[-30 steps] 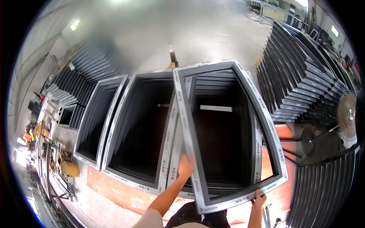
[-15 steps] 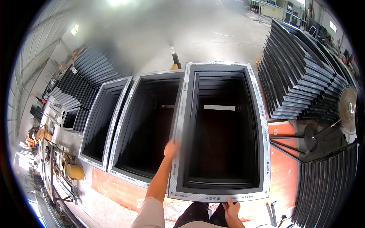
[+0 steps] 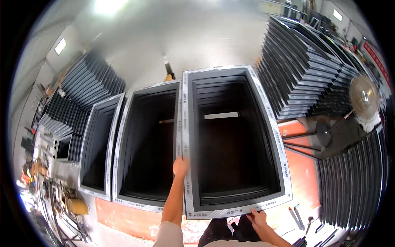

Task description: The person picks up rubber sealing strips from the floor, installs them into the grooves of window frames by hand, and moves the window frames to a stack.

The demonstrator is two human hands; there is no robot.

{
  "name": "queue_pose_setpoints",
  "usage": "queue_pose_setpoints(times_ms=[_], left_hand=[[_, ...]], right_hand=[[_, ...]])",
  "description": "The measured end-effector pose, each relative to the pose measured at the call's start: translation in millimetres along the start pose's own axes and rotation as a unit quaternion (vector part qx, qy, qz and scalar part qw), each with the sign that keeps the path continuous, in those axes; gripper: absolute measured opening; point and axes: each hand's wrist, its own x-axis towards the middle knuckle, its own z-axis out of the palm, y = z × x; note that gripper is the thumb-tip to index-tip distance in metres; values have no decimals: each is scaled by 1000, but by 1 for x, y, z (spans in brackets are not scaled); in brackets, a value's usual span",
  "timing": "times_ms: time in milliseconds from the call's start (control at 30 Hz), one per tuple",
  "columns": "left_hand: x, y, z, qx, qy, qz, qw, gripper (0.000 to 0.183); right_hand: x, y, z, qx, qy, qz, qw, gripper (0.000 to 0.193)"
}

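A dark grey window frame [image 3: 276, 136], its faces covered with printed white protective film, lies on top of the right-hand stack of similar frames before me. My left hand [image 3: 181, 166] is closed round its left side rail, close to the neighbouring stack. At the near edge, toward the right corner, my right hand [image 3: 258, 219] grips the rail with thumb and fingers; part of the fingers is hidden beneath. To the left stand a middle stack of frames [image 3: 142, 204] and a narrower stack [image 3: 95, 192]. Their dark openings show layered inner edges.
Tall piles of dark frames stand at far right [image 3: 288, 70] and far left [image 3: 88, 78]. More profiles [image 3: 349, 185] lean at near right, beside a pedestal fan [image 3: 364, 96]. Orange sheeting [image 3: 302, 173] covers the floor. Loose bars [image 3: 296, 218] lie near my right hand.
The view has turned, and the stacks appear shifted left. Both hands keep hold of the top window frame. Whether the frame itself has moved on its stack, I cannot tell.
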Motion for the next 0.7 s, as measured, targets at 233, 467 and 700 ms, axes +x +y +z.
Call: queue_pose_setpoints(times_ms=[233,467,700], left_hand=[[25,-32,15,-29,34,51,998,47],[-48,24,25,82,191,40,977,53],[-226,196,154,-5,313,324,893,37]], right_hand=[[11,3,-11,1,-38,32,999,27],[21,3,-36,-60,-155,92,982,37],[14,-70,-184,-35,-204,26,978,29]])
